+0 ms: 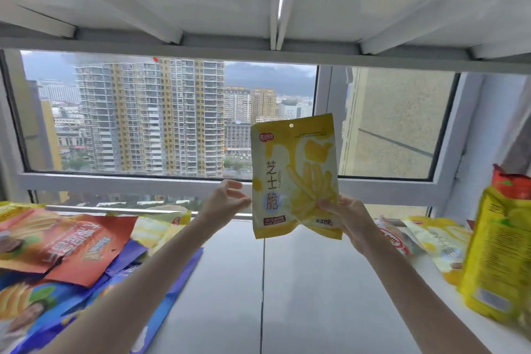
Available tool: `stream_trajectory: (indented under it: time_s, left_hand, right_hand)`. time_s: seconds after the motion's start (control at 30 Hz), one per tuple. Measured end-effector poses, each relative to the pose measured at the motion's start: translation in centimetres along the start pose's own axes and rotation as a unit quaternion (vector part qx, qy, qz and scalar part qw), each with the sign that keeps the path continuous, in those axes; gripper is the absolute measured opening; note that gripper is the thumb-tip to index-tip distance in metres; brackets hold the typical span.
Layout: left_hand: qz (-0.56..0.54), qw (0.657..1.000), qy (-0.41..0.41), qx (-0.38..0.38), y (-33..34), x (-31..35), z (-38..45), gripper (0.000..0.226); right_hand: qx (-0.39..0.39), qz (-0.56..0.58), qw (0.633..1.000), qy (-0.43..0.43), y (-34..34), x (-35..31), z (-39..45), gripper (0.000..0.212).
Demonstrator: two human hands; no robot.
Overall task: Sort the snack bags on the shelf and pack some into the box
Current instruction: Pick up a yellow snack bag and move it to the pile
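A yellow and white snack bag (293,169) with blue lettering stands upright in the air above the white shelf (301,282). My right hand (343,214) pinches its lower right corner. My left hand (227,200) hovers just left of the bag with loosely spread fingers, holding nothing. On the left of the shelf lie orange bags (66,241) on top of blue bags (34,304). More yellow bags (439,238) lie at the right.
A tall yellow bag with a red top (500,256) stands at the right edge. Pale yellow bags (156,228) lie at the back left. The upper shelf (258,17) hangs low overhead. A window (172,118) lies behind the shelf.
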State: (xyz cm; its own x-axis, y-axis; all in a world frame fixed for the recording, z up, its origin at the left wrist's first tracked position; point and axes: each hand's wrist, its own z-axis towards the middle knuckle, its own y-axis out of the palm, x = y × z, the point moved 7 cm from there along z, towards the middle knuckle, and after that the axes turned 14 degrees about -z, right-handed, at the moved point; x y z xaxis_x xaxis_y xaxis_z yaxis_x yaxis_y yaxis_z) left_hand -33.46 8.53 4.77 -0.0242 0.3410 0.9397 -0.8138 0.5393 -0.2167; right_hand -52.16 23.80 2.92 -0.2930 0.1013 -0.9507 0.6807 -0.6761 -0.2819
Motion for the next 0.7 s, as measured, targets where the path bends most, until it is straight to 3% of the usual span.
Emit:
stream_trajectory:
  time_s: [0.1, 0.2, 0.43, 0.57, 0.7]
  left_hand:
    - [0.084, 0.995, 0.039, -0.026, 4.3, -0.1, 0.5, 0.039]
    - [0.099, 0.991, 0.055, -0.068, 9.1, -0.2, 0.8, 0.039]
    - [0.115, 0.978, 0.069, -0.159, 18.4, -0.4, 0.6, 0.039]
    - [0.126, 0.971, 0.062, -0.193, 22.0, -1.0, 0.5, 0.039]
    - [0.133, 0.964, 0.061, -0.222, 24.4, -1.4, 0.3, 0.039]
  right_hand:
    - [0.047, -0.025, 0.997, 0.051, -3.7, 3.3, 0.0, 0.022]
    - [0.097, -0.041, 0.990, 0.093, -7.5, 6.7, -0.5, 0.051]
    - [0.190, -0.061, 0.966, 0.167, -14.8, 11.5, -3.4, 0.024]
    - [0.208, -0.198, 0.934, 0.211, -17.0, 13.6, -4.0, 0.040]
    - [0.194, -0.388, 0.869, 0.237, -17.1, 14.2, -4.2, 0.064]
